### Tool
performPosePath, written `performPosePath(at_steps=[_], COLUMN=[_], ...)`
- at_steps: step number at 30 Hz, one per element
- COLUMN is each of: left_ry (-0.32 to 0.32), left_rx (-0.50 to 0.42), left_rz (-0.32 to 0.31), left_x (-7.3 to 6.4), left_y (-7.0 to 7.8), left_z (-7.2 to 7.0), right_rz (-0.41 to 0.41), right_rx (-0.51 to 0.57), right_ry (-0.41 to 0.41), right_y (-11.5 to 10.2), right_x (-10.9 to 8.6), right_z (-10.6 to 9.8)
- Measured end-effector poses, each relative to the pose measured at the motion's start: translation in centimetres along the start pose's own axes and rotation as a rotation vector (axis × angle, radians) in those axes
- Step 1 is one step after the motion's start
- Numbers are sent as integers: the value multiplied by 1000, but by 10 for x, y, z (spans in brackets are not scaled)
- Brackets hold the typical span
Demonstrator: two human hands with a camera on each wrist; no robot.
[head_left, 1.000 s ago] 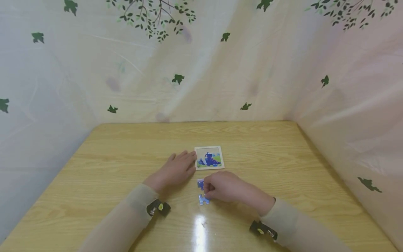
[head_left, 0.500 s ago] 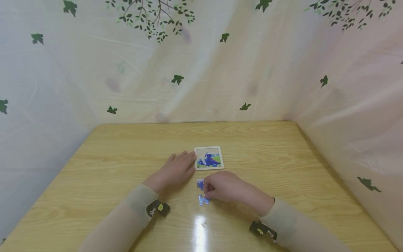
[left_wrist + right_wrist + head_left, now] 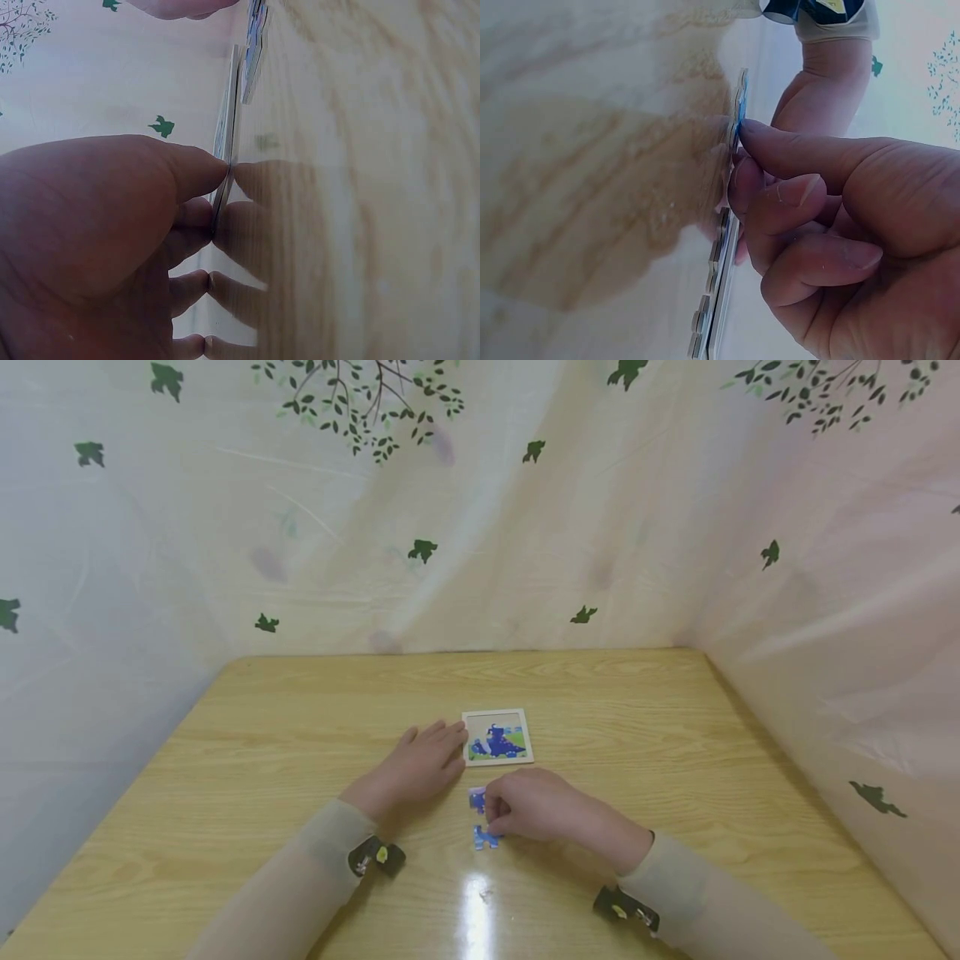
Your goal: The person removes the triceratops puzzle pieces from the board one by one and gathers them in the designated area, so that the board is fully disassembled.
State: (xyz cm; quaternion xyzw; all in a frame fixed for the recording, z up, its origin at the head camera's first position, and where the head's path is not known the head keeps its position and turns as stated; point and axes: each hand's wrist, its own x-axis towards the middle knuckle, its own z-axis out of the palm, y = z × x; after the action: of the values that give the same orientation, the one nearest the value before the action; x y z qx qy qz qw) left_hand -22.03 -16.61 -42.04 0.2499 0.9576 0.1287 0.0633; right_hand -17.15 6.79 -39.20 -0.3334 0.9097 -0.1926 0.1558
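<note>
A small jigsaw tray with a pale frame (image 3: 529, 737) lies mid-table, part of a blue dinosaur picture filling its lower part. My left hand (image 3: 420, 767) rests at its left side, fingers extended; in the left wrist view the thumb (image 3: 202, 171) touches the tray's edge. Nearer me, my right hand (image 3: 536, 803) has curled fingers, with thumb and index finger pinching the edge of a light-blue puzzle piece (image 3: 483, 839). In the right wrist view that puzzle piece (image 3: 741, 101) stands edge-on at the thumb tip. Another purple-blue puzzle piece (image 3: 477, 800) lies just beyond, partly hidden by the right fingers.
The wooden table (image 3: 300, 710) reaches back to a pale curtain (image 3: 322, 552) printed with leaves, which also closes off both sides. A bright reflection shines on the near tabletop. Each wrist carries a small black camera, such as the left camera (image 3: 390, 858).
Both hands keep their places. The light-blue puzzle piece at the right fingertips looks slightly shifted or tilted; the tray and the other piece stay put.
</note>
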Motion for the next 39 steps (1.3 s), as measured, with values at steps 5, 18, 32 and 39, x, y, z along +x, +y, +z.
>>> performPosePath(at_steps=[5,18,32,39], left_ry=[-2,-5,-6,-7], left_rx=[-6,-16,-29,-14], left_rz=[0,-11,-13,-19], left_x=[-1,-2,1,0], left_y=[1,1,0,-1], left_z=[-1,-1,2,0], right_rz=[2,40,155,133], right_rx=[2,159,312,234], right_ry=[-1,38,203,185], right_y=[0,18,60,73], right_x=[0,5,49,70], right_z=[0,-26,-61,-61])
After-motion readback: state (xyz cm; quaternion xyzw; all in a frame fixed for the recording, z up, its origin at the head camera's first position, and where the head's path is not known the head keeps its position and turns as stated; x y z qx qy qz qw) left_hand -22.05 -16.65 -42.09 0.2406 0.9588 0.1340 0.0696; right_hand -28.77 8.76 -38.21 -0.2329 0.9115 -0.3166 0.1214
